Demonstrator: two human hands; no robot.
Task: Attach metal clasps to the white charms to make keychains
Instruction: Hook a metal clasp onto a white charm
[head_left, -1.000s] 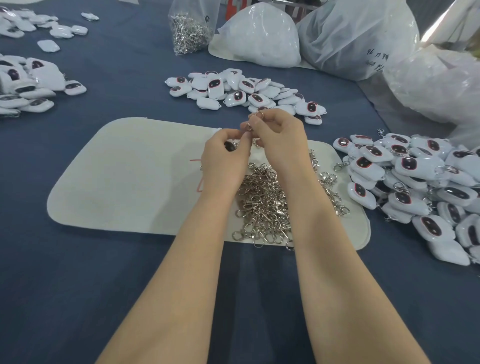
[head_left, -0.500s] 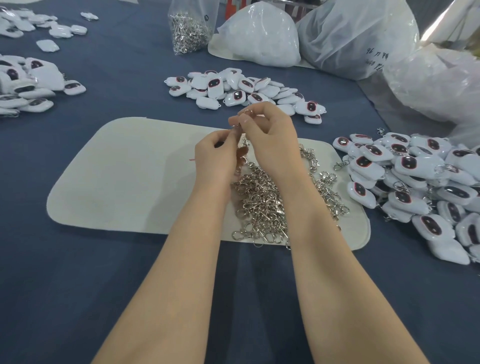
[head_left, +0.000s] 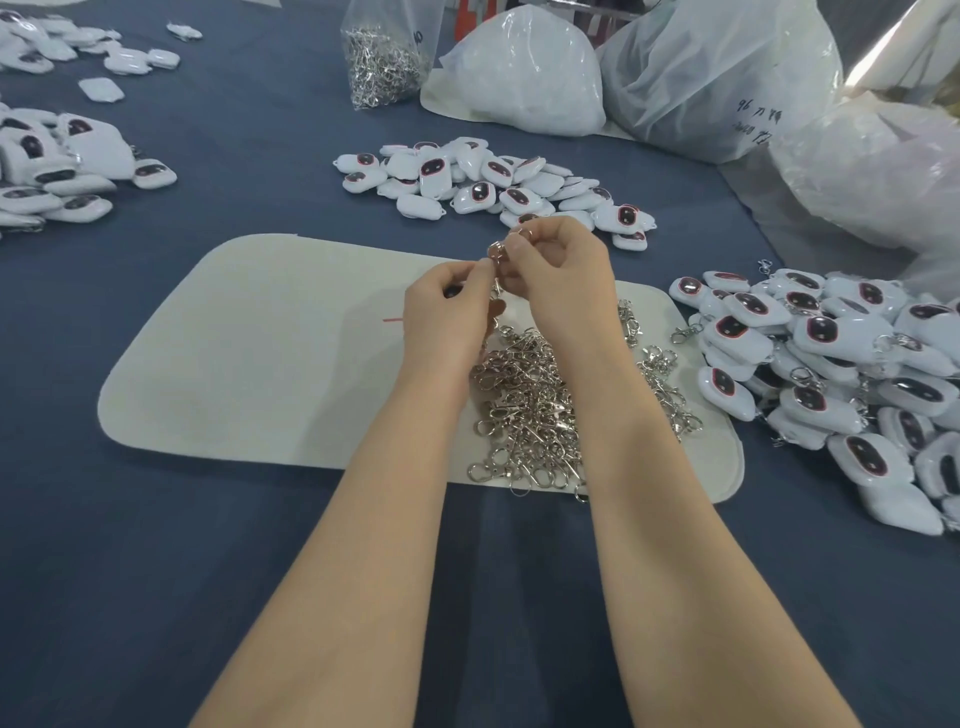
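- Right grip (head_left: 558, 265): pinching metal clasp (head_left: 497, 255), long axis roughly upright.
- Left grip (head_left: 447, 306): curled round mostly hidden charm (head_left: 451, 292), just left of clasp, touching.
- Clasp pile (head_left: 524, 405): beneath both.

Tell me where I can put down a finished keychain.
Bare: the left half of the cream mat, beside the left hand, and the blue tablecloth in front of it. Crowded: the mat's right half under the clasp pile, and the charm pile beyond.
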